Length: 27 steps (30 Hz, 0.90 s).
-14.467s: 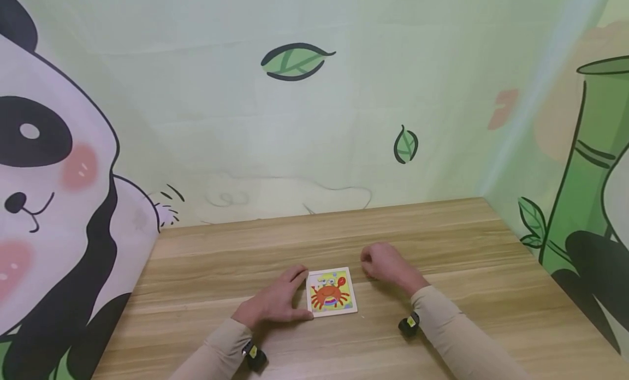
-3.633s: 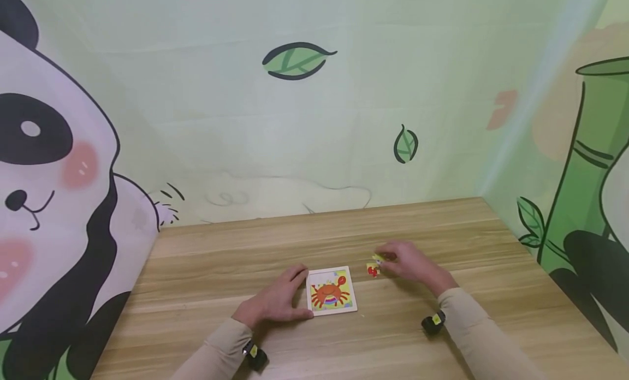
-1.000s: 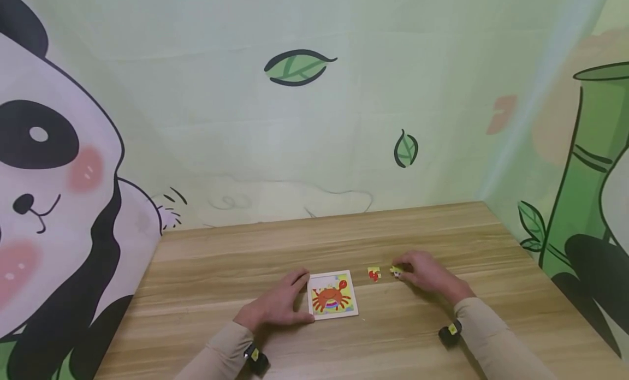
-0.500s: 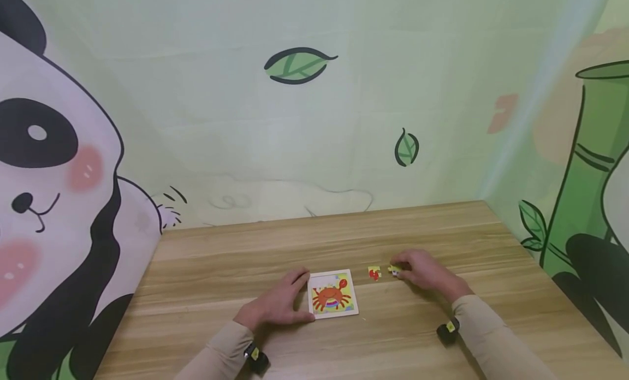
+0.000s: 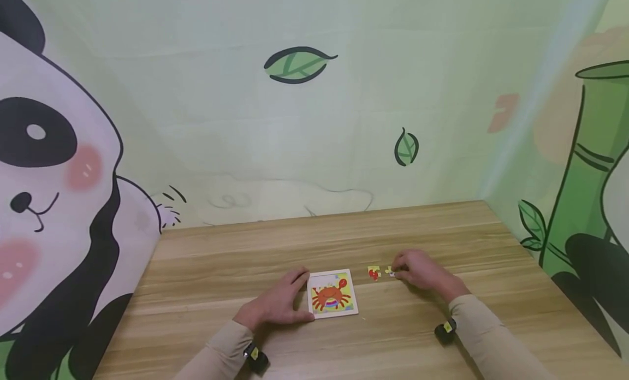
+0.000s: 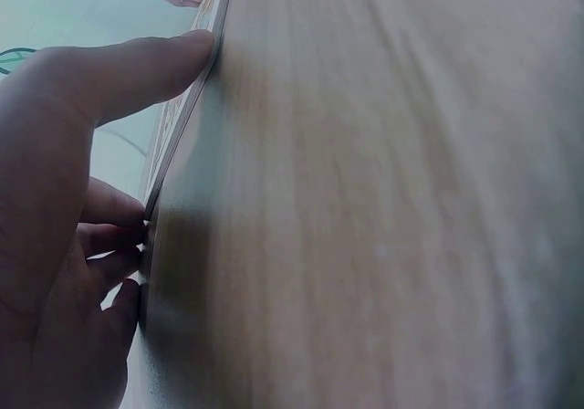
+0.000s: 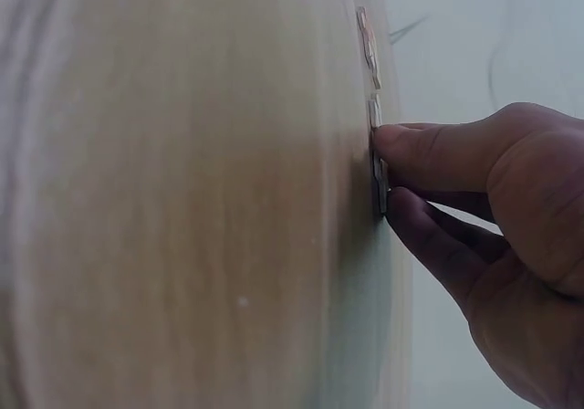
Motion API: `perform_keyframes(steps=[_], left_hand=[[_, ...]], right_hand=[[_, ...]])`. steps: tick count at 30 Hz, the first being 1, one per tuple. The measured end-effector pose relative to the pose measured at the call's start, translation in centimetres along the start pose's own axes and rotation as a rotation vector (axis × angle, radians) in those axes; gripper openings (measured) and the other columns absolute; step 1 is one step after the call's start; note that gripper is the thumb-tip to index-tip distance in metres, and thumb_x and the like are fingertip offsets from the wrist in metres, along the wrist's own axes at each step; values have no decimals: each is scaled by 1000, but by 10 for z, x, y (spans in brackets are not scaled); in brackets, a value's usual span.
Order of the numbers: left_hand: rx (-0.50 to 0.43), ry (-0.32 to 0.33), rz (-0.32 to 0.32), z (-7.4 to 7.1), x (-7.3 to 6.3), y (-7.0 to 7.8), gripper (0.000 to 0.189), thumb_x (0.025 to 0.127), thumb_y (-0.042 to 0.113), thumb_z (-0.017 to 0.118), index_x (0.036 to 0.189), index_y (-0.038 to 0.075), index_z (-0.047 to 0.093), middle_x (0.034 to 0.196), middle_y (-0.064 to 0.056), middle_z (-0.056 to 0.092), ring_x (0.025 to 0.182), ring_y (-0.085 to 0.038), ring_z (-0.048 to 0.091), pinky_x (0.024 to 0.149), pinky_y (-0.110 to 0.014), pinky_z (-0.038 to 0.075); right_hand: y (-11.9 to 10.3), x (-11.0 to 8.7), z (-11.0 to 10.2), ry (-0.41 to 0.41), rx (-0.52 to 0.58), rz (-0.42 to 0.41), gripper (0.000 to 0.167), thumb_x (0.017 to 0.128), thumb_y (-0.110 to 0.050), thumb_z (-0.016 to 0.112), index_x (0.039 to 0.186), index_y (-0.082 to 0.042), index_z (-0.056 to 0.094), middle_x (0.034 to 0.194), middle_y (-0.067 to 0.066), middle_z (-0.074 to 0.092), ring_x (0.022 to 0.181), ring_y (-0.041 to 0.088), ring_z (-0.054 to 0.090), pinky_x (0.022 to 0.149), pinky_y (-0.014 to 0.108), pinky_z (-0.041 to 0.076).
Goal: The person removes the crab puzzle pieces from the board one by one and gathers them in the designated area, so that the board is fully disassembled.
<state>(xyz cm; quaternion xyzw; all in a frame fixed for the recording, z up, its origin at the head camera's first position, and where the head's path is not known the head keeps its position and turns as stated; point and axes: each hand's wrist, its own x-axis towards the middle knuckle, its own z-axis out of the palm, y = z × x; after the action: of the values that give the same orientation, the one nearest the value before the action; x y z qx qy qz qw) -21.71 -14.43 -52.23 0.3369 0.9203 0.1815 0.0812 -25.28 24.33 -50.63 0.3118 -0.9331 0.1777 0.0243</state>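
Observation:
On the wooden table lies a square crab puzzle [image 5: 334,306] in a white frame, with a bare pale patch at its upper left. My left hand [image 5: 277,301] holds the frame at its left side, thumb at the near corner and index finger at the far one. A red and yellow puzzle piece [image 5: 374,272] rests flat to the right of the frame. Beside it, my right hand [image 5: 422,272] pinches a yellow and white puzzle piece [image 5: 390,271] by its right part; the fingertips cover some of it. The right wrist view shows this piece [image 7: 375,117] low at the table surface.
The wooden table [image 5: 236,249] runs back to a printed cloth backdrop [image 5: 221,123] with a panda and leaves. A tiny pale speck [image 5: 363,318] lies near the frame's lower right corner. Both wrists carry small black cameras.
The puzzle's upper left pieces were in the frame at first; two now lie to its right. Over the last second my right hand has shifted the yellow and white piece slightly left.

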Motion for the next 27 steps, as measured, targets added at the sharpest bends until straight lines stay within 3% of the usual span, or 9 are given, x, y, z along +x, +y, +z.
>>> perform_keyframes(steps=[27], left_hand=[[23,18,18,2,1,-3,98,80,58,70,149,0,33,152,-15,31,140,-30,33,115,-43,34]], right_hand=[[-5,6,-10,-91,-27,0,16,79,5,69,90,-6,74,93,6,70,87,22,66,80,39,57]])
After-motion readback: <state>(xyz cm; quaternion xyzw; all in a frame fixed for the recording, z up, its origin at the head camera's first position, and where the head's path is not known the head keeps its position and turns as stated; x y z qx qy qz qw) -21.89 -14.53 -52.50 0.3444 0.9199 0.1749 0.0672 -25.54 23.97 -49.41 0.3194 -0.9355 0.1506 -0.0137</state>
